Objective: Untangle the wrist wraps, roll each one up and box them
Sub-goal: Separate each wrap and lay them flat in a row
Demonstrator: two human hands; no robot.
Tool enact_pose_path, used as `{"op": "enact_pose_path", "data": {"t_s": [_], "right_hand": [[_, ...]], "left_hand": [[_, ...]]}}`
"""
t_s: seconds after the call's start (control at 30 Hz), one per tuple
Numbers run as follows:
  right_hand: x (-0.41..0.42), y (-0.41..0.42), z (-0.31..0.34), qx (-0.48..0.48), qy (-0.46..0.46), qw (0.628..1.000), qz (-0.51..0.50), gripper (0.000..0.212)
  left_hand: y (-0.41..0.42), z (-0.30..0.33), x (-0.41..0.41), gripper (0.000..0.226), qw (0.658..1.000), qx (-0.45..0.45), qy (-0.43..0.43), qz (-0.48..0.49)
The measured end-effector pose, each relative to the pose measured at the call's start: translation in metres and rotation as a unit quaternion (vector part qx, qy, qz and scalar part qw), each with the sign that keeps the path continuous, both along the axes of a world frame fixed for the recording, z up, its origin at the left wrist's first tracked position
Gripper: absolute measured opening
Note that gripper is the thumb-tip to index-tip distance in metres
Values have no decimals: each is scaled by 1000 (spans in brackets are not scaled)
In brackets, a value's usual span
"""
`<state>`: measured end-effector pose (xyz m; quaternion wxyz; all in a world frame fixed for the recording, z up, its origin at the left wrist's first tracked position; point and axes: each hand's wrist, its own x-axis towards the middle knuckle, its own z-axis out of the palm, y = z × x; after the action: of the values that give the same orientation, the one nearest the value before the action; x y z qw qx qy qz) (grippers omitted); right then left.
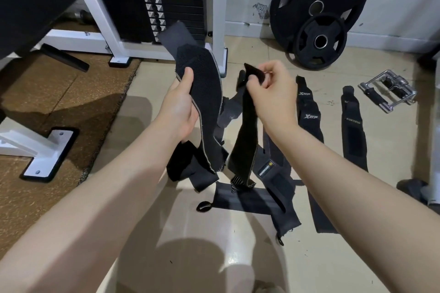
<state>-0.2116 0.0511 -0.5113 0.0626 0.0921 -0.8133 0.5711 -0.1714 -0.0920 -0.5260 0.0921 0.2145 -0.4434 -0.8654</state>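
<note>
While the left hand (pixel 184 104) clamps one broad wrap (pixel 206 93) with thumb on top, the right hand (pixel 271 85) pinches the end of a second strap (pixel 245 131), both lifted off the tangled heap (pixel 252 197) on the floor. Two wraps (pixel 309 116) lie flat at right; nothing is rolled, no box in sight.

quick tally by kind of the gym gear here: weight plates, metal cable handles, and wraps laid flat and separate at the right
weight plates: 2, large and small, leaning on the wall
metal cable handles: 1
flat separate wraps: 2
total: 5
</note>
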Motion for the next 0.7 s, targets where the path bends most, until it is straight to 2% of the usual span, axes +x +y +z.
{"op": "enact_pose_path", "data": {"t_s": [0.17,0.23,0.33,0.4,0.53,0.63,0.7], "right_hand": [[17,-18,-6,52,-20,984,172,27],[20,-20,-8,24,-39,978,204,30],[17,-14,-11,-82,-122,956,252,45],[15,-12,-11,-75,-119,958,251,45],[8,-17,-11,61,-4,982,177,30],[8,-21,-13,77,18,982,171,16],[8,-18,-14,69,23,981,181,19]], "left_hand": [[18,4,0,44,996,-46,5,-73],[20,5,0,43,995,-59,1,-78],[13,6,2,40,998,-31,22,-52],[10,6,4,39,998,-6,33,-45],[17,7,6,39,998,28,29,-53],[20,9,4,41,998,21,29,-45],[18,9,3,43,999,16,26,-40]]}}
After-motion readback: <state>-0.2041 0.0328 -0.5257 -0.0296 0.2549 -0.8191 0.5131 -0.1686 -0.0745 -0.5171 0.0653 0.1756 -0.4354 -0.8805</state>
